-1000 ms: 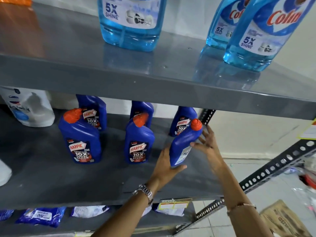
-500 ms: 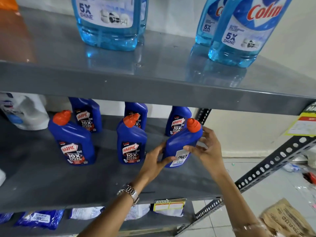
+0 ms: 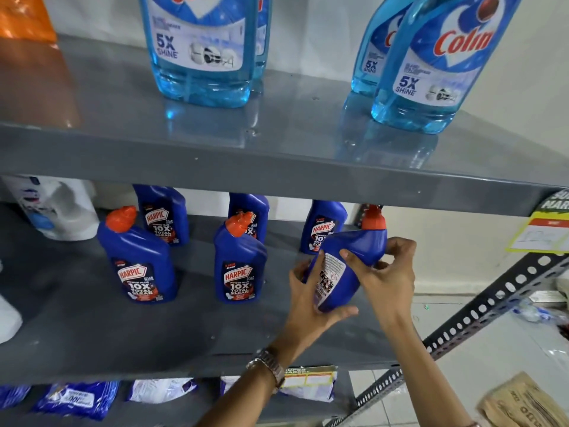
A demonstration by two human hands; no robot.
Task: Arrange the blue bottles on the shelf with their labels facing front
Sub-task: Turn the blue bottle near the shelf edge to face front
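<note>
Since half a sec ago the held bottle [image 3: 345,266] has been lifted off the middle shelf [image 3: 92,334] and turned, so its white back label w/ small print now faces the camera; it leans right, orange cap up near the shelf edge above. Left hand [image 3: 311,306] cups the base from below, thumb curled under the bottom, fingers round the far side. Right hand [image 3: 386,278] grips the shoulder, index finger pressed across the smooth blue plastic, other fingers wrapped behind. Metal link watch [image 3: 268,366] on the left wrist.

Just behind the held one, a back-row bottle [image 3: 321,226] stands w/ front label showing. Further left, 2 front-row bottles [image 3: 138,260] [image 3: 240,263], glossy dark-blue plastic, angled orange caps, labels facing front; behind them 2 more bottles [image 3: 163,214] [image 3: 251,214], tops hidden by the shelf above. White plastic jug [image 3: 61,208] at far left. Shelving is smooth grey metal, w/ a perforated angle-iron brace [image 3: 492,306] slanting at right.

Top shelf [image 3: 277,167]: clear light-blue liquid bottles [image 3: 200,57] [image 3: 431,72], squarish, labels front. Bottom shelf: soft blue & white pouches [image 3: 74,399]. Yellow price tags [image 3: 308,377] on the shelf edges. Crumpled brown paper bag [image 3: 523,405] on the tiled floor.
</note>
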